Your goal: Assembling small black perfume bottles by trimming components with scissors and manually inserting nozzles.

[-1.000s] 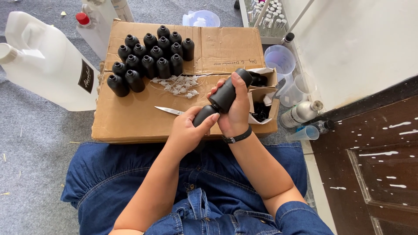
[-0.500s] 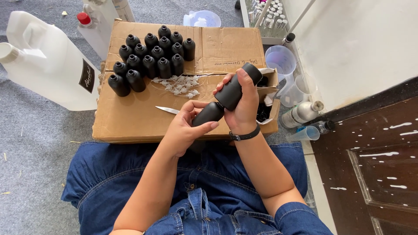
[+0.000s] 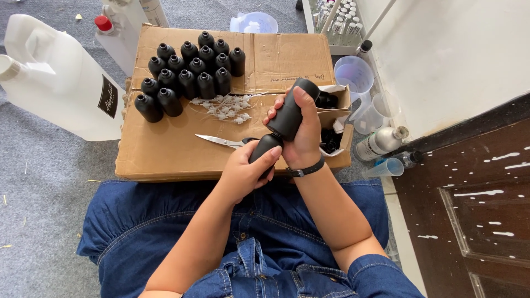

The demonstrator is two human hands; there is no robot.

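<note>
You are sitting with your legs under a flattened cardboard box (image 3: 165, 160), holding two black bottles neck to neck just above its near edge. Your right hand (image 3: 303, 140) is wrapping around the upper black bottle (image 3: 290, 113), fingers curled tight on its body, tilting it so its base is pointing away from you toward the far right corner of the cardboard. A black wristband (image 3: 306, 170) is circling that wrist. Your left hand (image 3: 243, 174) is clamping the lower black bottle (image 3: 264, 150) from below, thumb pressing along its side, forearm coming up from your lap. The two bottles are touching end to end, forming one slanted line; you cannot tell from here whether either mouth is capped.

On the cardboard, a pair of scissors (image 3: 218, 140) is lying just beside your left hand, blades pointing toward the left edge. A small heap of white plastic bits (image 3: 221, 106) is resting near the middle. A cluster of capped black bottles (image 3: 190, 72) is standing upright at the far left corner. An open paper-lined box (image 3: 337, 118) of dark parts is sitting at the right edge, behind your right hand.

Around you, a large white jug (image 3: 55, 77) is lying on the grey carpet at the left, clear measuring cups (image 3: 356, 74) are standing at the right near a white wall, and a paint-spattered dark wooden door (image 3: 475, 198) is filling the right side.
</note>
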